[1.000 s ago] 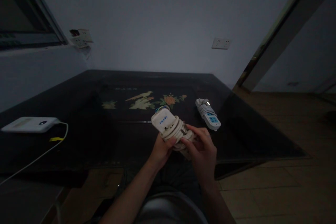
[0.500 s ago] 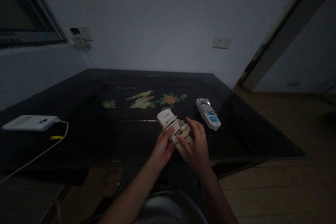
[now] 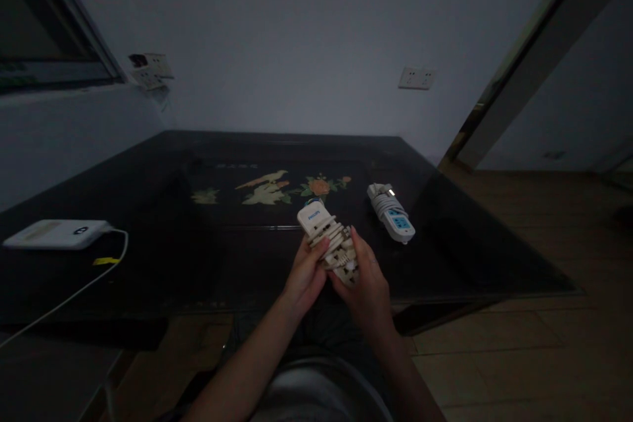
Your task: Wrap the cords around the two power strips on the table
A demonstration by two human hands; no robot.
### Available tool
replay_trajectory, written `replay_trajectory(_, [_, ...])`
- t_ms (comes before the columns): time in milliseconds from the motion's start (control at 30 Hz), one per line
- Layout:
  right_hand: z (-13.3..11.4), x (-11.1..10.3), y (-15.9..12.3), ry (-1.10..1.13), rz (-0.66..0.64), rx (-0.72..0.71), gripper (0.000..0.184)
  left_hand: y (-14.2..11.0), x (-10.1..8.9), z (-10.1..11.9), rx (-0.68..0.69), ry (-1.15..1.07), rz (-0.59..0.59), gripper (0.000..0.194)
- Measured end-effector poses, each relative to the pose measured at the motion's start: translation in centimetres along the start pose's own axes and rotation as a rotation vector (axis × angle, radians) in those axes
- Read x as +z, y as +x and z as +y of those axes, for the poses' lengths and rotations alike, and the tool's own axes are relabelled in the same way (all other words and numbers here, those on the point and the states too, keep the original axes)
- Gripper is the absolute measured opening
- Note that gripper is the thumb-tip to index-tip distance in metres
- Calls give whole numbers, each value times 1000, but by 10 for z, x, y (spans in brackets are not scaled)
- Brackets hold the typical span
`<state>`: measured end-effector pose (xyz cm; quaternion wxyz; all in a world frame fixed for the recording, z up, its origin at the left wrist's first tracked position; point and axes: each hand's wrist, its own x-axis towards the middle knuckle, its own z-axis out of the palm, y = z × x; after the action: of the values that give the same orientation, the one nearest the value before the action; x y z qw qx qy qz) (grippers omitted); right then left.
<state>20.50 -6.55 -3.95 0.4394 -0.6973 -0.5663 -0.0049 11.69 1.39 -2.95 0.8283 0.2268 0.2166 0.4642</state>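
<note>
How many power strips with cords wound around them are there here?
2. The Philips power strip is held between the left hand and right hand; the blue-socketed power strip lies on the dark table, to the right. I see no others.

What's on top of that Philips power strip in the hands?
A pale cord wraps around the Philips power strip. The cord and the left hand cover part of its top; its underside can't be seen.

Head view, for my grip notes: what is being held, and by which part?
A white power strip wrapped in cord: the left hand grips its wrapped middle, the right hand its near end.
</note>
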Motion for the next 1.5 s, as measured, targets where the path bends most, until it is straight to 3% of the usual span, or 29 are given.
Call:
replay_trajectory(267, [2,6,-3,-46,83,-36,81,-8,-1,-4,57,122,-75,83])
replay_trajectory(567, [-2,9,0,6,70,52,78,-5,-6,-10,61,193,-109,102])
replay_trajectory(1033, [3,15,-6,29,150,26,66,-3,-5,-14,135,276,-58,94])
replay_trajectory(1167, [5,11,-4,73,99,-4,66,-1,-10,-12,131,301,-39,89])
replay_trajectory(1367, [14,-3,8,280,-62,-3,80,-3,-13,-2,101,353,-67,89])
replay_trajectory(1500, [18,-11,13,304,-66,-82,63,-6,-9,-1,122,352,-108,89])
